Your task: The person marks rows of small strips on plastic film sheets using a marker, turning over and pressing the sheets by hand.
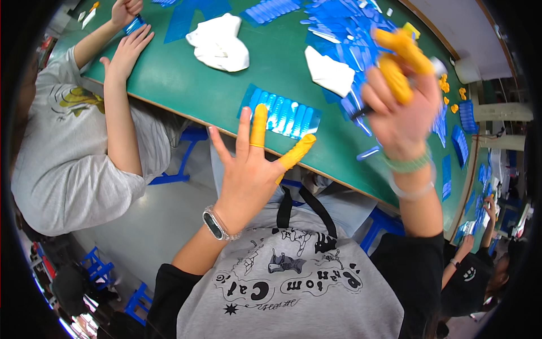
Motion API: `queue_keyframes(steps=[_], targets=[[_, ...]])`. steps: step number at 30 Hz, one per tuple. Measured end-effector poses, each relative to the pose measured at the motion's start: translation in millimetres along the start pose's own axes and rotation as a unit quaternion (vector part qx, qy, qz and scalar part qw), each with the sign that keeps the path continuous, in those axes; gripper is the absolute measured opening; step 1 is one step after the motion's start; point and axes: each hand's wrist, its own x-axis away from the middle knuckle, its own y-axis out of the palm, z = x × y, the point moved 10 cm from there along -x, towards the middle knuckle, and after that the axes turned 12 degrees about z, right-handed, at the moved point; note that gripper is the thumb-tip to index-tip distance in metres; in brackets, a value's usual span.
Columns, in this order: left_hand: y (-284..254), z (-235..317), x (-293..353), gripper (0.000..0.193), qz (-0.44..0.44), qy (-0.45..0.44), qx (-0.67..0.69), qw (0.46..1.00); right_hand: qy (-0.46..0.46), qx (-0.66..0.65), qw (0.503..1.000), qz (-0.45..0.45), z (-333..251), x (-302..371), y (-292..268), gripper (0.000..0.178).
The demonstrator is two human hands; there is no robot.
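Observation:
My left hand [251,172] is open, fingers spread, with yellow finger cots on its thumb and index finger. Its index tip overlaps a blue sheet [288,116] bearing a row of shiny blue strips near the table's edge; whether it touches is unclear. Above the table to the right, my right hand [398,113] is blurred by motion. It wears yellow finger cots too, and its other fingers are curled. A short dark stick-like thing [361,113] juts out beside those curled fingers, apparently held there. Just beyond that hand lies a pile of loose blue strips [353,34].
Two white cloths [220,42] [330,70] lie on the green table [164,73]. More strip sheets [271,11] are at the far edge. Orange-yellow finger cots [445,85] are scattered at right. A co-worker's hands [127,48] work at left; another person [468,271] sits at right.

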Motion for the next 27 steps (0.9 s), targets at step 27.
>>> queue_keyframes(steps=[27], targets=[[54, 226, -147, 0.072, -0.134, 0.121, 0.404, 0.897, -0.197, 0.498, 0.728, 0.428, -136, 221, -236, 0.049]])
